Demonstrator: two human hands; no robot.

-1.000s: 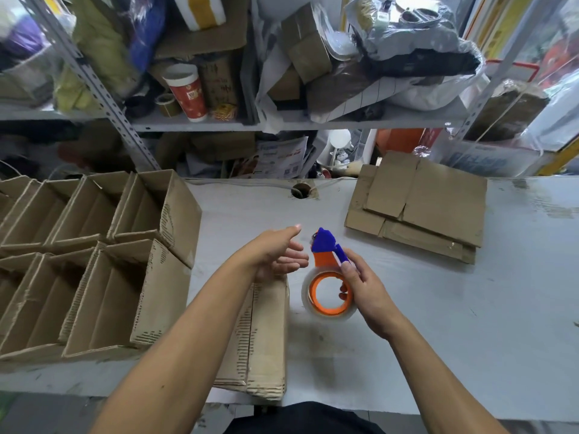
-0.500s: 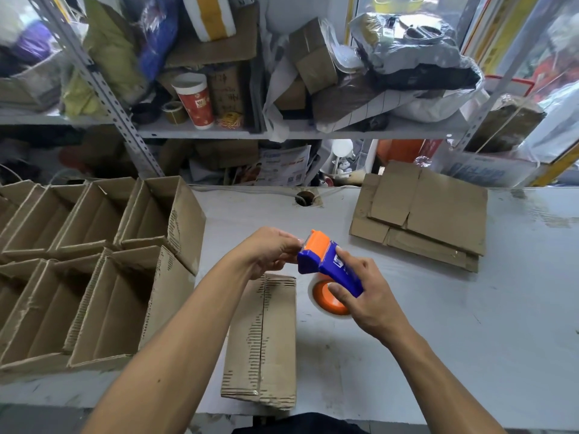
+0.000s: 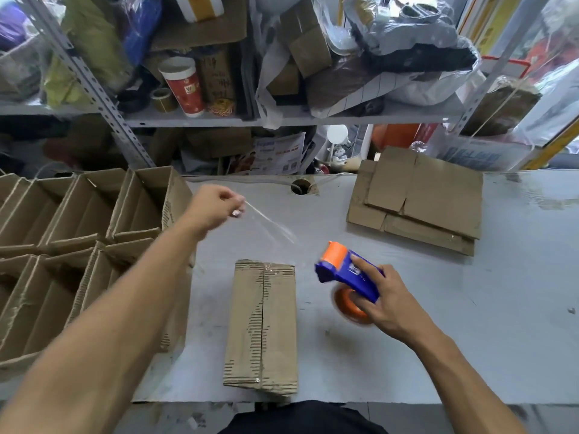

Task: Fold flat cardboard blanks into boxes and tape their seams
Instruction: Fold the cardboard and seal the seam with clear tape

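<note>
Pulled away from the dispenser since half a second ago, the left hand [image 3: 216, 208] now sits up and left of centre, pinching the end of a clear tape strip [image 3: 271, 225] stretched toward the tape dispenser [image 3: 347, 274]. Right hand [image 3: 387, 303], right of centre, grips that blue-and-orange dispenser above the tabletop [image 3: 470, 324]. A folded box [image 3: 261, 324] lies at lower centre, seam up. Flat blanks [image 3: 419, 198] are stacked at upper right; open boxes [image 3: 78, 245] crowd the left edge.
</note>
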